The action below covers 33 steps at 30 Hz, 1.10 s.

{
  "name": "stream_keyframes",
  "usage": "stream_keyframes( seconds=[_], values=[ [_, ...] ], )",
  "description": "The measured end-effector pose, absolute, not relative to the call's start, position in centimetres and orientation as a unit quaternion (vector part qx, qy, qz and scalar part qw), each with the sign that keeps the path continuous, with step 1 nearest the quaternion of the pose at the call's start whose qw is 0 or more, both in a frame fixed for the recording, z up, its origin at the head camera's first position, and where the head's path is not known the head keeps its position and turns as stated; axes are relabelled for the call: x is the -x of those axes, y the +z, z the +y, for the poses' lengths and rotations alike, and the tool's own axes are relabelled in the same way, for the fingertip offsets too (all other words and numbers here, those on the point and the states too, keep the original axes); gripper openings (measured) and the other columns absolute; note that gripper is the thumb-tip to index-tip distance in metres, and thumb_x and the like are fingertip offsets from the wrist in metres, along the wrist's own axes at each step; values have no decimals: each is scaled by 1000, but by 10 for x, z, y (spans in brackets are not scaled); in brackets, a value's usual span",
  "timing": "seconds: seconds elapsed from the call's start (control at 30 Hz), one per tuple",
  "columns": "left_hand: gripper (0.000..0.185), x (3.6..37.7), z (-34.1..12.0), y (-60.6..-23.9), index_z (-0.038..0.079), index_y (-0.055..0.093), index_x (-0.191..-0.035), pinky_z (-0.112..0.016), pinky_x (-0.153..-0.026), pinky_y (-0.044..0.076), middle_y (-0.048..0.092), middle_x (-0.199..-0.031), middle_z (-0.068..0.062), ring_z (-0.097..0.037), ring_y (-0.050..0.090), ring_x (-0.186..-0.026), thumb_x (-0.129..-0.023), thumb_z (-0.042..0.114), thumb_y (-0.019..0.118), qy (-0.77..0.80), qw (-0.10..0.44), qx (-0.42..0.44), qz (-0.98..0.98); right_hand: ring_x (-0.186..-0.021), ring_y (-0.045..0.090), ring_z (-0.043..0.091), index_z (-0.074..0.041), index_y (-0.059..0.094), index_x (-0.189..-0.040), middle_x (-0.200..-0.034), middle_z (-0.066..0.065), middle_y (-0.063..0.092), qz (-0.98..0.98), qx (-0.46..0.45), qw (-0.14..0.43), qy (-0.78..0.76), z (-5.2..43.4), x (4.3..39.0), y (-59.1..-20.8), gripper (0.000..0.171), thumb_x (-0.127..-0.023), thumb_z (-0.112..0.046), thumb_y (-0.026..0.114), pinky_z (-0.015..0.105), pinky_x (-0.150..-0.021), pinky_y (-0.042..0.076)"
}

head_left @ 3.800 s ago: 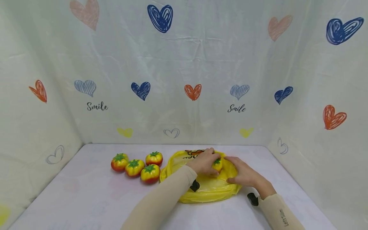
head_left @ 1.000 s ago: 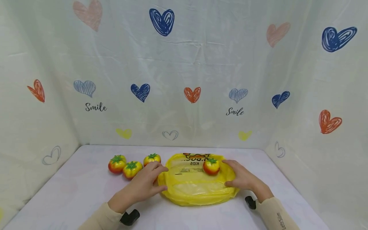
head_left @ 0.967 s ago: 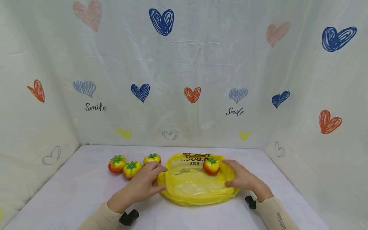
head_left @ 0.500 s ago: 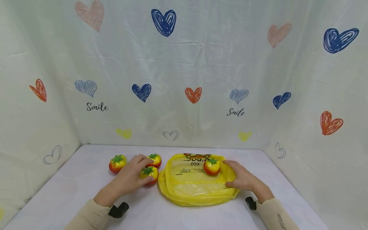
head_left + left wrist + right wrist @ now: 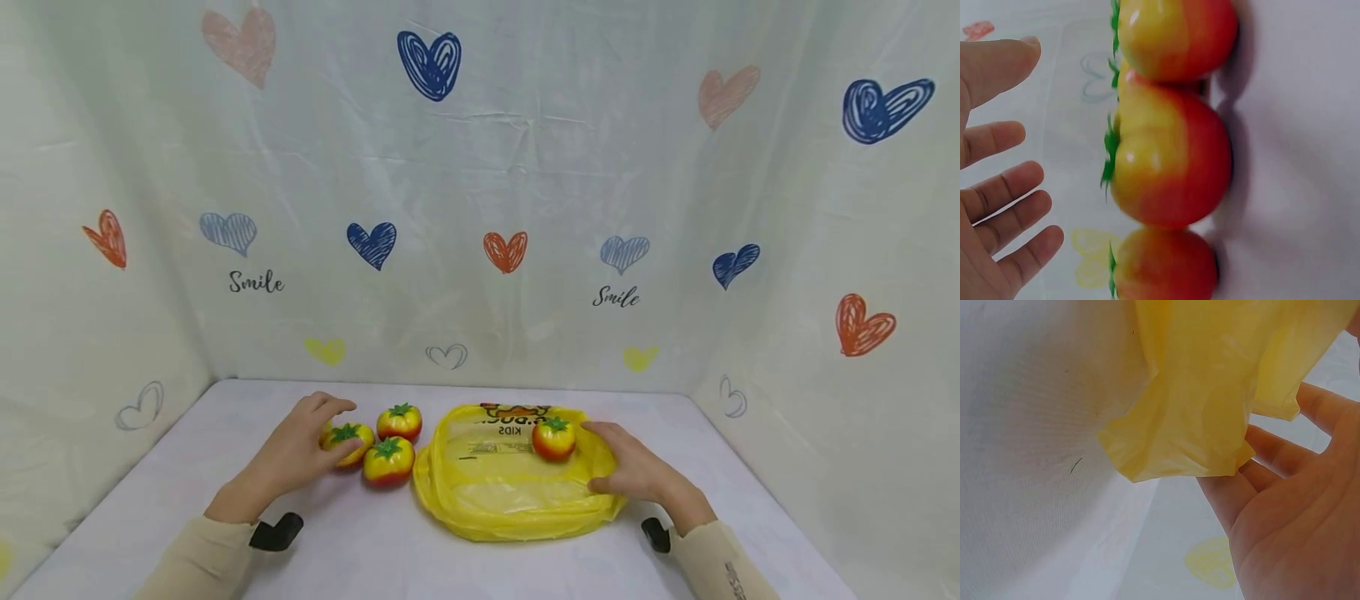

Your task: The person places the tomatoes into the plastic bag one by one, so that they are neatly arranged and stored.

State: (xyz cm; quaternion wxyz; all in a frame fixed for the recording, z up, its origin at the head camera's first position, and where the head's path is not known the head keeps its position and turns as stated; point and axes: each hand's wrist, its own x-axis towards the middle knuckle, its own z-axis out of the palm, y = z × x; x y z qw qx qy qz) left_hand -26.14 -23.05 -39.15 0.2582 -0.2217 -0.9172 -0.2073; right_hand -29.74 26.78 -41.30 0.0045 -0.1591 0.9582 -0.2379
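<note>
A yellow plastic bag point(image 5: 510, 492) lies open on the white table, with one red-and-yellow toy tomato point(image 5: 554, 439) inside near its far right. My right hand point(image 5: 611, 457) rests on the bag's right rim with its fingers fairly straight; in the right wrist view the bag's edge point(image 5: 1197, 406) lies against those fingers point(image 5: 1272, 456). My left hand point(image 5: 330, 427) hovers with spread fingers over the left tomato point(image 5: 347, 435). Two more tomatoes point(image 5: 399, 421) point(image 5: 387, 460) sit between it and the bag. The left wrist view shows the open fingers point(image 5: 1004, 187) just clear of the middle tomato point(image 5: 1166, 169).
White cloth walls printed with hearts and "Smile" close in the back point(image 5: 480, 250) and both sides. Bare table point(image 5: 187, 467) lies left of the tomatoes and in front of the bag. A black wrist mount point(image 5: 276, 532) shows on each forearm.
My left hand let go of a tomato in the bag, drew back to the bag's left edge, then moved left over the tomato group, covering the leftmost one. The right hand stayed on the bag.
</note>
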Motion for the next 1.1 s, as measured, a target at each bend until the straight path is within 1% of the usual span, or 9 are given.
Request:
stream_keyframes(
  seconds=[0.13, 0.27, 0.37, 0.53, 0.77, 0.93, 1.1],
  values=[
    [45, 265, -243, -392, 5, 62, -115, -50, -85, 47, 57, -108, -10, -29, 52, -100, -79, 25, 78, -209, 260, 206, -920, -131, 37, 35, -17, 42, -143, -146, 12, 37, 959, 157, 6, -236, 269, 297, -414, 85, -68, -24, 82, 62, -103, 30],
    [45, 269, -253, -392, 2, 61, -115, -51, -83, 46, 57, -108, -14, -31, 52, -98, -79, 23, 78, -211, 272, 198, -918, -131, 37, 35, -17, 42, -143, -147, 13, 37, 959, 157, 5, -236, 270, 296, -414, 84, -69, -24, 82, 61, -104, 29],
    [46, 270, -260, -393, 0, 61, -116, -53, -83, 45, 57, -108, -16, -33, 51, -98, -78, 22, 78, -218, 281, 191, -915, -131, 36, 36, -16, 42, -143, -147, 13, 37, 960, 158, 5, -232, 270, 296, -413, 84, -69, -24, 82, 61, -103, 30],
    [48, 274, -273, -400, 0, 59, -118, -56, -87, 42, 55, -110, -19, -37, 49, -103, -80, 23, 78, -234, 281, 181, -913, -131, 36, 37, -16, 42, -142, -147, 13, 36, 959, 158, 6, -235, 272, 296, -414, 84, -69, -24, 82, 62, -103, 29],
    [53, 276, -283, -404, 0, 56, -123, -61, -90, 37, 51, -115, -21, -40, 46, -107, -80, 23, 77, -259, 255, 170, -916, -132, 36, 35, -18, 41, -143, -147, 12, 36, 959, 160, 4, -234, 270, 296, -416, 83, -70, -24, 81, 61, -104, 30],
    [59, 275, -285, -404, -1, 53, -127, -63, -91, 36, 49, -118, -24, -42, 45, -109, -79, 23, 78, -270, 225, 163, -922, -131, 37, 35, -18, 42, -143, -147, 12, 37, 960, 163, -2, -226, 269, 297, -415, 84, -69, -24, 81, 60, -103, 31],
    [61, 276, -287, -408, -2, 51, -129, -64, -92, 36, 47, -121, -26, -44, 44, -111, -80, 22, 78, -280, 201, 149, -927, -131, 37, 34, -17, 41, -143, -147, 11, 36, 960, 165, -1, -227, 268, 298, -415, 83, -69, -24, 81, 59, -104, 31]
  ],
)
